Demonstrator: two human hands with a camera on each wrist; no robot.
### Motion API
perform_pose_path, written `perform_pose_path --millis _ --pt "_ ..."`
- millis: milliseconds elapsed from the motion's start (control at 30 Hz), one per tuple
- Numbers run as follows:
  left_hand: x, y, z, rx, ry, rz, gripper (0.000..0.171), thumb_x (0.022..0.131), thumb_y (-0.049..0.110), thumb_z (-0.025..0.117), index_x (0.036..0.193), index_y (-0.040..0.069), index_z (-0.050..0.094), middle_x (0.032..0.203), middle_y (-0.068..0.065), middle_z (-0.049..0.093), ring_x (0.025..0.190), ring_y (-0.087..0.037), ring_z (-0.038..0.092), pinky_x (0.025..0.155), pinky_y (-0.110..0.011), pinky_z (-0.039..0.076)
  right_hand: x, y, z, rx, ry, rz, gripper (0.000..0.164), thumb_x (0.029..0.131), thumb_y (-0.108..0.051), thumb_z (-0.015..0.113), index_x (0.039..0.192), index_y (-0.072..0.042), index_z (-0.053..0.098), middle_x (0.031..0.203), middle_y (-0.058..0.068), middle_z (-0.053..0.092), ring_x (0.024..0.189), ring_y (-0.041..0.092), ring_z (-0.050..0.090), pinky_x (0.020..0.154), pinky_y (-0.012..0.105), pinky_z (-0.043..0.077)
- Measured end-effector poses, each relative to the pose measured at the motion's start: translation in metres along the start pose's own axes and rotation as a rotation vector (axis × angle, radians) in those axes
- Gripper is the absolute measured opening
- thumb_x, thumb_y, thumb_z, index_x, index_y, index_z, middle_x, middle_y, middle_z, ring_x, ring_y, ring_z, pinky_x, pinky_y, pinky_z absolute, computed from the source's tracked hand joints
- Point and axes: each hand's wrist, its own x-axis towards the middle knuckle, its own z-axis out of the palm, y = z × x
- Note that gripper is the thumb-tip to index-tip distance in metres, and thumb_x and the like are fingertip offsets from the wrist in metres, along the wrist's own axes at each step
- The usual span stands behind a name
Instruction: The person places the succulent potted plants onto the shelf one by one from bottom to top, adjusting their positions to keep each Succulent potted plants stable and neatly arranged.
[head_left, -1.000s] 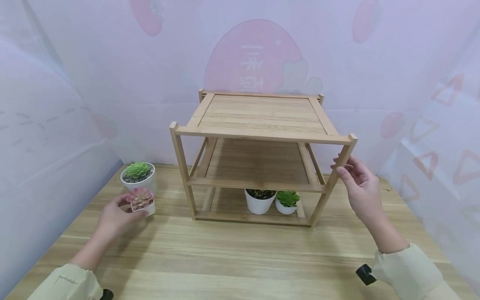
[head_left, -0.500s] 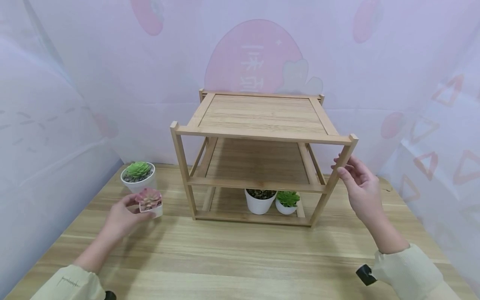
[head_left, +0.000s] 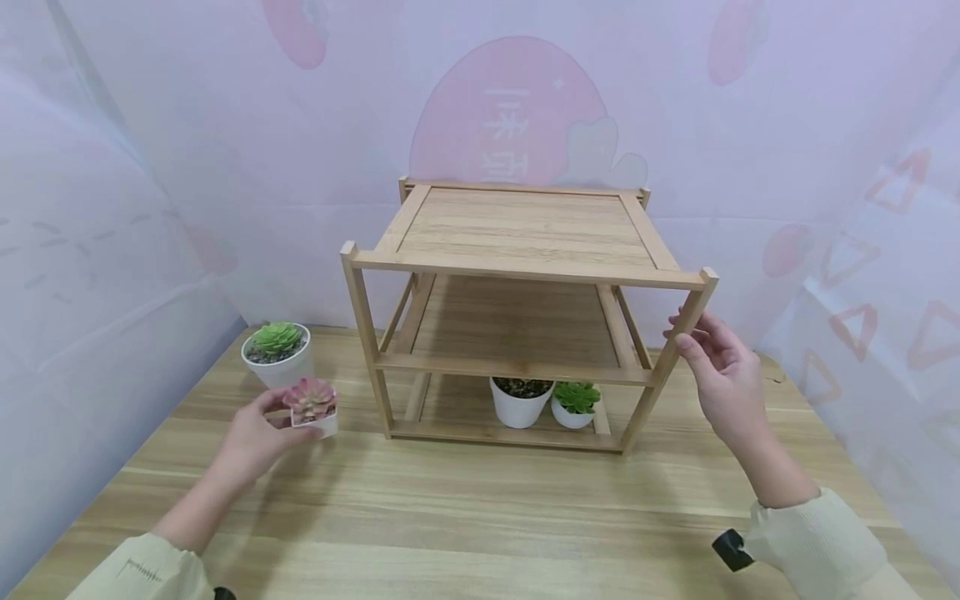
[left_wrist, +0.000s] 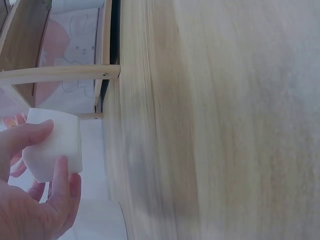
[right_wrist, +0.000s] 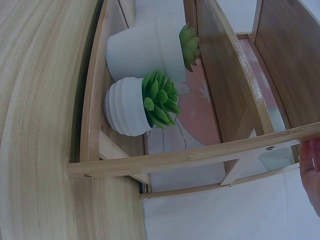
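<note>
Left hand (head_left: 255, 442) pinches a small white pot (head_left: 324, 426) between thumb and fingertips; a pink succulent (head_left: 311, 397) sits upright in it. The left wrist view shows the pot's base off the worktop (head_left: 450, 517). Right hand (head_left: 726, 379), well apart from this pot, grips the front right post (head_left: 650, 396) of a three-tier wooden rack (head_left: 525, 229), thumb in front, fingers behind. The held pot is left of the rack, not touching it. Just behind the left hand stands a larger white pot (head_left: 292, 373) with a green succulent (head_left: 276, 337). On the rack's bottom tier, a tall white planter (head_left: 519, 408) stands beside a ribbed white planter (head_left: 572, 417), both with green plants. Behind: a pink-printed backdrop (head_left: 510, 108).
</note>
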Motion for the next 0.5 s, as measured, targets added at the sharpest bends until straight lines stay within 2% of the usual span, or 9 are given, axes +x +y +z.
perform_pose_path --millis 167,367,500 --pt "-0.0035 0.0037 0.0014 -0.024 -0.009 -0.011 0.084 0.083 0.014 0.085 0.145 -0.016 0.038 0.138 -0.038 0.048 0.122 -0.051 0.057 0.086 -0.035 0.059 -0.0001 0.0001 0.0009 0.0 0.008 0.005 0.038 0.103 0.002 0.056 0.141 0.004 0.055 0.115 -0.004 0.071 0.104 0.009 0.066 0.093 0.015 0.051" --pt "-0.0066 0.0047 0.0038 -0.079 -0.024 -0.014 0.082 0.084 0.01 0.084 0.146 -0.015 0.037 0.141 -0.036 0.045 0.126 -0.05 0.055 0.083 -0.023 0.057 -0.0002 -0.0006 0.0019 0.014 0.015 0.008 0.038 0.103 0.004 0.056 0.141 0.001 0.056 0.114 -0.004 0.071 0.104 0.009 0.067 0.092 0.015 0.051" --pt "-0.0078 0.0057 0.0052 -0.078 -0.026 -0.008 0.082 0.083 0.009 0.084 0.146 -0.015 0.037 0.14 -0.037 0.045 0.125 -0.05 0.055 0.083 -0.023 0.058 -0.0003 -0.0008 0.0023 0.02 0.022 0.005 0.038 0.102 0.004 0.056 0.14 -0.001 0.057 0.114 -0.003 0.071 0.103 0.01 0.067 0.091 0.015 0.051"
